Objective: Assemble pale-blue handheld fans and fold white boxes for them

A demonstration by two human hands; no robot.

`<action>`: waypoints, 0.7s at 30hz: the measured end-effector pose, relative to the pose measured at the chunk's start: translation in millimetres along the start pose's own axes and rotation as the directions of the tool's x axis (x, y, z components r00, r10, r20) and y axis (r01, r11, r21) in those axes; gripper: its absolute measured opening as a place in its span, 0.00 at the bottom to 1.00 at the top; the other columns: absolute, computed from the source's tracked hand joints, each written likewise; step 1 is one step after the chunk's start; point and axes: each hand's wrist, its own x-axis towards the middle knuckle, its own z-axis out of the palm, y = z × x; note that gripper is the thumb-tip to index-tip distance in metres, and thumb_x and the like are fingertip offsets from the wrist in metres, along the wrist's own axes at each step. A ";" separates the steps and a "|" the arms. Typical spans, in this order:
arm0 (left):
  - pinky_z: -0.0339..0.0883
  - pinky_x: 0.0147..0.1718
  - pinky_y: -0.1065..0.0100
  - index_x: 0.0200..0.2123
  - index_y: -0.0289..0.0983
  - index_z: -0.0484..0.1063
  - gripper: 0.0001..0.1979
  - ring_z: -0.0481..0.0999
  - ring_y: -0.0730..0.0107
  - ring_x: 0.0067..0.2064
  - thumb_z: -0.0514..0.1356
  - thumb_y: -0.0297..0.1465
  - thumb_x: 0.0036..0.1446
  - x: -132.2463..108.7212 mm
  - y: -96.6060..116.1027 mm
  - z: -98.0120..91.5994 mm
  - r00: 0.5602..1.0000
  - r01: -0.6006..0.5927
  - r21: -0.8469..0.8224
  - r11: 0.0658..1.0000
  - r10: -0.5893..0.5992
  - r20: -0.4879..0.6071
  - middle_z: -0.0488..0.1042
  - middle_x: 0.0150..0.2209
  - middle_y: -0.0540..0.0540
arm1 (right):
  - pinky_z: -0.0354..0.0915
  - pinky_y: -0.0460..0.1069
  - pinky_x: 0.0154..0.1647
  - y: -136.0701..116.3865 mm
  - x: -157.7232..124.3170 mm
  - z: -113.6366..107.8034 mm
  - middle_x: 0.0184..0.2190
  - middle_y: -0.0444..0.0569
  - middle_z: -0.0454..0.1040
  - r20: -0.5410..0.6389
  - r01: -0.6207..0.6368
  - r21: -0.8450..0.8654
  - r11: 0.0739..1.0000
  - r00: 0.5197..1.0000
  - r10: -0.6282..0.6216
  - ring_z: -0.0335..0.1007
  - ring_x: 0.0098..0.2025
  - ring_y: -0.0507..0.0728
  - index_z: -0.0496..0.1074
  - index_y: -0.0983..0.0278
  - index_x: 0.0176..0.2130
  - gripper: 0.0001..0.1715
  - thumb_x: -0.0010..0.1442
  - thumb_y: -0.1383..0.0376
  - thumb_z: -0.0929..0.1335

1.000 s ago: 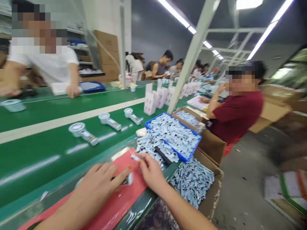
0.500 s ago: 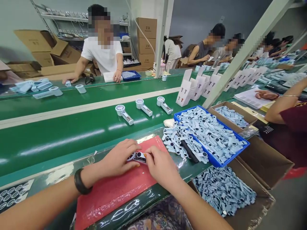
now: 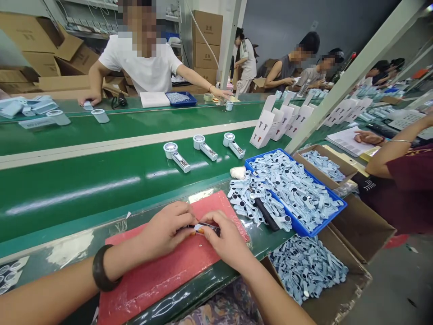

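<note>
Over a red mat [image 3: 158, 282], my left hand [image 3: 171, 228] is closed round the head end of a small handheld fan [image 3: 214, 229], mostly hidden by my fingers. My right hand [image 3: 228, 241] pinches the fan's handle, thumb on the near side and index finger on top. A dark strip shows along the handle, with a light blue piece beside my thumbs. To the right, loose light blue handle covers [image 3: 241, 198] lie around a black rod-like tool [image 3: 265, 212], next to a blue tray [image 3: 329, 222] heaped with the same covers.
Three similar fans [image 3: 181, 160] lie on the green belt [image 3: 84, 189]. White printed boxes [image 3: 260, 131] stand beyond the tray, beside a slanted post [image 3: 324, 108]. A carton [image 3: 358, 282] of covers sits low at right. A co-worker [image 3: 138, 67] is opposite; another person's arm [image 3: 402, 144] is at right.
The fan has turned in my hands, so its handle now shows edge-on, and my right fingers have shifted along it. The co-worker opposite has stretched an arm out to the right.
</note>
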 end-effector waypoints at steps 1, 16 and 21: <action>0.67 0.52 0.53 0.41 0.41 0.74 0.07 0.74 0.61 0.46 0.55 0.30 0.69 -3.9 3.2 -0.6 1.000 -0.020 0.033 0.999 0.020 0.003 0.75 0.43 0.45 | 0.67 0.54 0.54 -0.5 -3.8 -0.1 0.48 0.48 0.76 0.026 -0.004 -0.028 1.000 1.000 0.005 0.72 0.50 0.58 0.73 0.60 0.52 0.15 0.65 0.66 0.70; 0.66 0.57 0.45 0.51 0.39 0.71 0.11 0.74 0.53 0.53 0.57 0.33 0.68 -12.1 32.4 4.1 0.996 0.002 0.277 0.961 -0.026 0.084 0.77 0.49 0.40 | 0.64 0.62 0.61 13.2 -23.4 8.7 0.60 0.54 0.71 0.058 0.210 -0.195 0.958 0.978 -0.203 0.66 0.59 0.64 0.65 0.61 0.64 0.26 0.69 0.63 0.65; 0.64 0.58 0.45 0.49 0.40 0.74 0.16 0.73 0.52 0.55 0.53 0.21 0.63 -6.9 5.4 -22.3 0.989 -0.022 0.498 0.867 -0.053 0.135 0.77 0.50 0.40 | 0.64 0.58 0.66 28.6 -29.2 8.5 0.62 0.56 0.69 -0.212 0.239 -0.013 0.971 0.948 -0.236 0.65 0.65 0.59 0.66 0.61 0.62 0.22 0.71 0.64 0.62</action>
